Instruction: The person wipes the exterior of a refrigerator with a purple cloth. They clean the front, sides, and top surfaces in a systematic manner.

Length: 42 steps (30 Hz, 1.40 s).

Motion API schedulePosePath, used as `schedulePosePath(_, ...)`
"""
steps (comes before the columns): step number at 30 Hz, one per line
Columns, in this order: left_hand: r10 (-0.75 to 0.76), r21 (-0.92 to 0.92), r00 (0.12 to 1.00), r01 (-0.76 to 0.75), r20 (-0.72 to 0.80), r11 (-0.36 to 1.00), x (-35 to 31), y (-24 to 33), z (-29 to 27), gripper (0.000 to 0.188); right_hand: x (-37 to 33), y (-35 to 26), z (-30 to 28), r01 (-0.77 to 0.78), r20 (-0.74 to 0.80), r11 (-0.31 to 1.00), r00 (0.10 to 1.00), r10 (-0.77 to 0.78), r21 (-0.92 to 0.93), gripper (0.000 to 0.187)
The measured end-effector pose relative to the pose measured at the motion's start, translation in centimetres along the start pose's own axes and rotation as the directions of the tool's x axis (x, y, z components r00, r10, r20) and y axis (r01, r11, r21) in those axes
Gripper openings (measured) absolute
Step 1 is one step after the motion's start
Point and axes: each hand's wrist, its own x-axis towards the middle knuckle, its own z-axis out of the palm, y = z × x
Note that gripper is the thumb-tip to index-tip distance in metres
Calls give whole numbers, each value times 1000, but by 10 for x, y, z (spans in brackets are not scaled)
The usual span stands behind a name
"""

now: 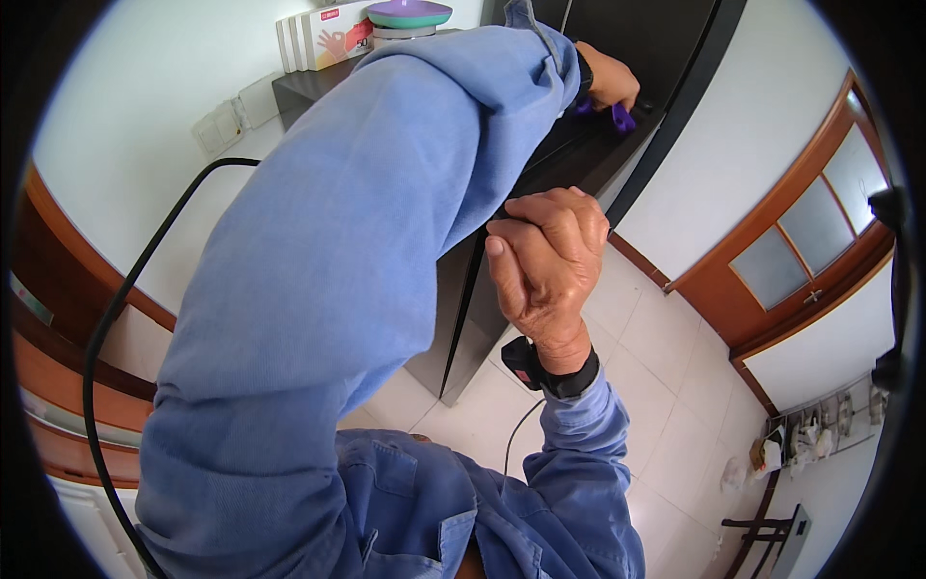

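Observation:
My left arm, in a blue sleeve, reaches across the view to the upper right. At its end my left hand [612, 81] is closed, fingers turned down, at a small purple thing [623, 119] inside a dark cabinet [632, 39]. The hand covers part of this purple thing, so its kind does not show. Below it, my right hand [550, 256] is curled with its knuckles up, beside the near edge of the dark furniture. Its palm is hidden, and I cannot make out whether anything is in it. Both wrists wear black bands.
White boxes [323, 37] and a purple and green dish [409, 13] stand on a dark top at the upper left. A black cable [101, 333] hangs at the left. To the right are a brown door with glass panes [796, 246] and a pale tiled floor [666, 415].

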Motion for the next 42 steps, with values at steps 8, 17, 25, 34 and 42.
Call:
schedulePosePath(8,106,-307,988,-68,111,949,-94,45,-30,45,5,-4,1,24,36,1000,999,-24,-5,11)
schedulePosePath(17,-106,-142,965,73,-240,987,-291,-3,-7,47,10,-4,6,-24,-26,994,999,21,-104,13)
schedulePosePath(25,-649,-28,683,681,-334,731,-392,-131,52,44,5,-8,18,-68,-90,987,994,56,-146,21)
schedulePosePath(34,-210,-136,821,162,-531,977,-334,-37,42,46,6,-13,18,-90,-111,969,992,65,-231,24)
schedulePosePath(42,-413,-63,862,414,-292,908,-341,-129,46,30,5,-10,23,-99,-109,952,992,70,-289,24)
